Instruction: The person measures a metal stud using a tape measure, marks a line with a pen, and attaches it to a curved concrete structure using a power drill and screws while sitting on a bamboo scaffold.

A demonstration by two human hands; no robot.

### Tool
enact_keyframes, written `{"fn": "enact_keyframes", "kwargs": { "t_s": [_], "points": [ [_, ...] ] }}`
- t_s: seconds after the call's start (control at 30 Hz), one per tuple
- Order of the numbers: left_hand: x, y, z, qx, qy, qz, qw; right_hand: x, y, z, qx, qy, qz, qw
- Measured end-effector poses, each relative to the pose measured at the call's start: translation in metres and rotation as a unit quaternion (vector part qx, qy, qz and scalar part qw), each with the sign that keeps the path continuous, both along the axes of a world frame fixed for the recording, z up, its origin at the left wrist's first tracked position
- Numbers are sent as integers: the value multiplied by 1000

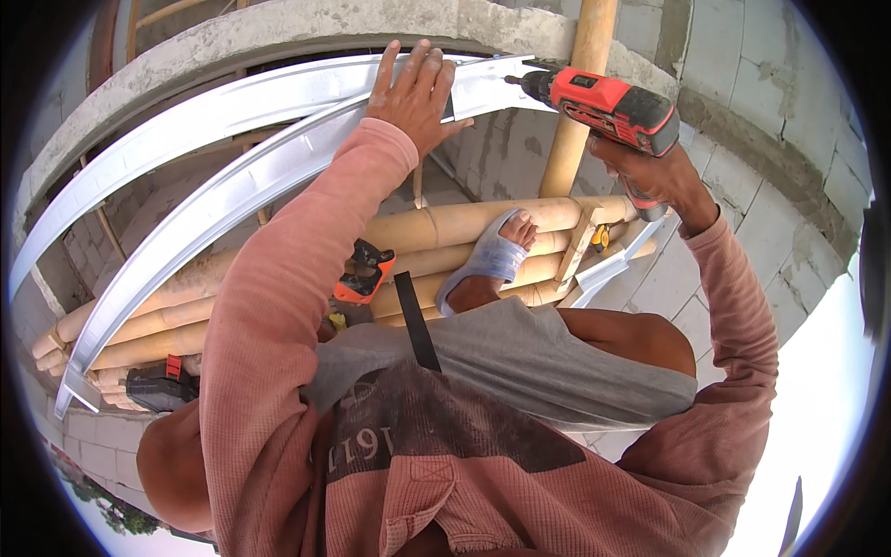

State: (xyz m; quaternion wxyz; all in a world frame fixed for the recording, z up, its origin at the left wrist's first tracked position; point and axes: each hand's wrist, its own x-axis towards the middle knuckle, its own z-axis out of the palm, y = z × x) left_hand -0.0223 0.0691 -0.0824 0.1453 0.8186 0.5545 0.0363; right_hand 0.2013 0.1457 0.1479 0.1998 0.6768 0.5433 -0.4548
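My left hand (414, 97) lies flat across two overlapping silver metal channels, its fingers stretched over the upper edge and the thumb out to the right. One channel (167, 144) runs along the concrete edge; the other (223, 200) slants down to the lower left. A small dark piece shows beside my left palm; what it is I cannot tell. My right hand (650, 172) is wrapped round the handle of a red and black cordless drill (608, 107). The drill points left, its tip at the channels' right end. Whether the tip touches the metal I cannot tell.
Bamboo poles (436, 223) lie below me, with my sandalled foot (497, 265) on them. An orange and black tool (365, 272) and a black case-like item (160, 385) rest there. An upright bamboo pole (571, 139) stands near the drill. Behind runs a curved concrete ledge (306, 42).
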Motion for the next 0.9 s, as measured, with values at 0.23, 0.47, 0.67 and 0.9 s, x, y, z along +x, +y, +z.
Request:
{"fn": "enact_keyframes", "kwargs": {
  "t_s": [0.23, 0.47, 0.67, 0.9],
  "points": [
    [0, -1, 0, -11, 9, -1, 1000, 3, -2, -3, 16, 91, -25, 995],
    [1, -1, 1, -4, 15, -3, 1000, 8, 4, -4, 0, 32, 15, 999],
    [0, 0, 0, 0, 18, -2, 1000, -4, 8, 1, 11, 34, 11, 999],
    [2, 0, -1, 5, 14, 0, 1000, 5, 3, -3, 14, 53, 9, 998]
  ]
}}
